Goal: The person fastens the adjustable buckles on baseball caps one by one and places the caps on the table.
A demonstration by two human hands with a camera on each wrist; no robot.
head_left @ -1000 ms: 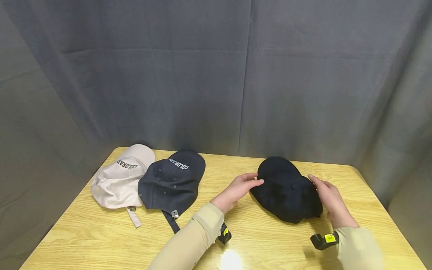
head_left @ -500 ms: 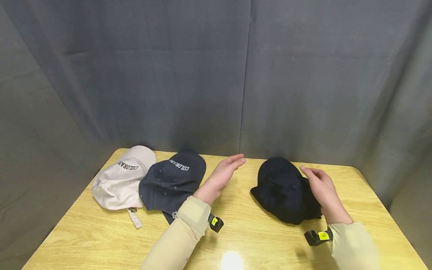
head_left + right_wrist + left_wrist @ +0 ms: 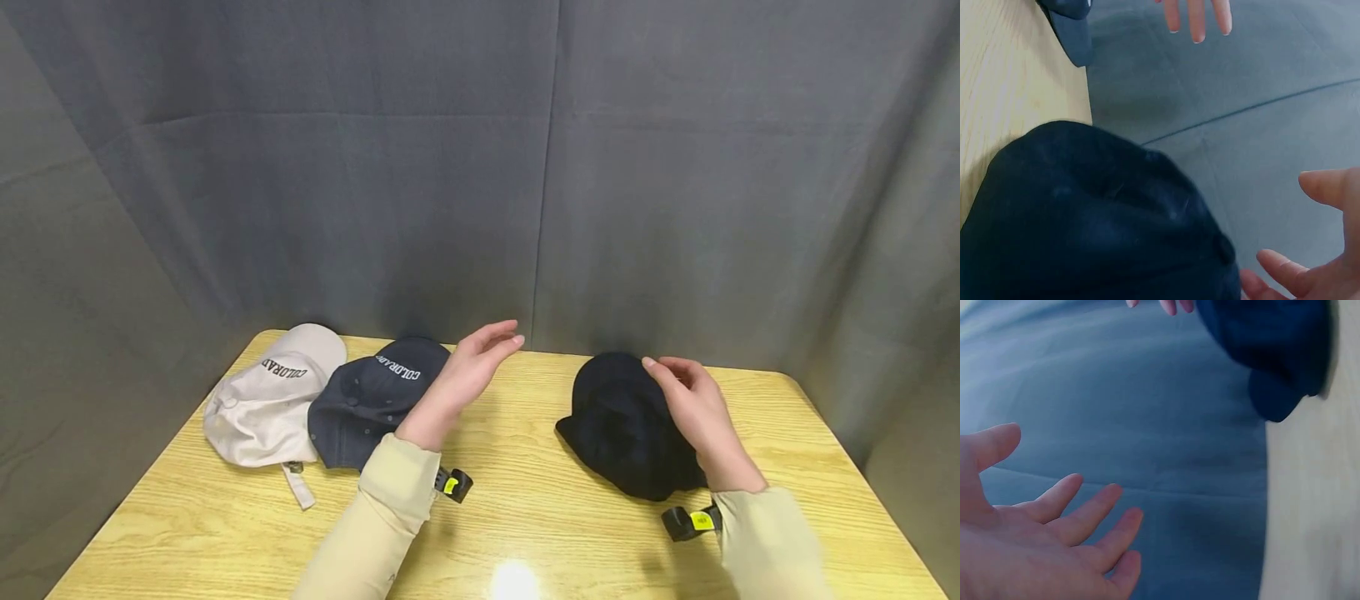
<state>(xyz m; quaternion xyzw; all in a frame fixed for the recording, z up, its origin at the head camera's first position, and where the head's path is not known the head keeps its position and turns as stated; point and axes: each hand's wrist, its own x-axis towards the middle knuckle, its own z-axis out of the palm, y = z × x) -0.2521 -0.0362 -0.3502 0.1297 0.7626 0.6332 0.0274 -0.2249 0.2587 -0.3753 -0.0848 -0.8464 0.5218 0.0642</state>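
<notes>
In the head view a black cap (image 3: 626,437) lies on the right half of the table, brim toward the back. My right hand (image 3: 697,408) hovers over its right side with fingers loosely bent, holding nothing; the right wrist view shows the fingers apart from the cap's crown (image 3: 1097,212). Over the right edge of a navy cap (image 3: 367,400) is my left hand (image 3: 468,367), raised with spread, relaxed fingers and nothing in them. That navy cap bears white COLORADO lettering, and my forearm hides part of it. Left of it sits a beige cap (image 3: 262,400) with dark lettering, overlapped slightly by the navy one.
The caps lie on a light wooden table (image 3: 540,492). Behind it and at both sides hangs a grey curtain (image 3: 360,208). A strap (image 3: 298,485) from the beige cap trails toward the front.
My left hand has left the black cap's left side and moved left and up. My right hand has shifted left and up over the cap. The black cap's left edge now sticks out.
</notes>
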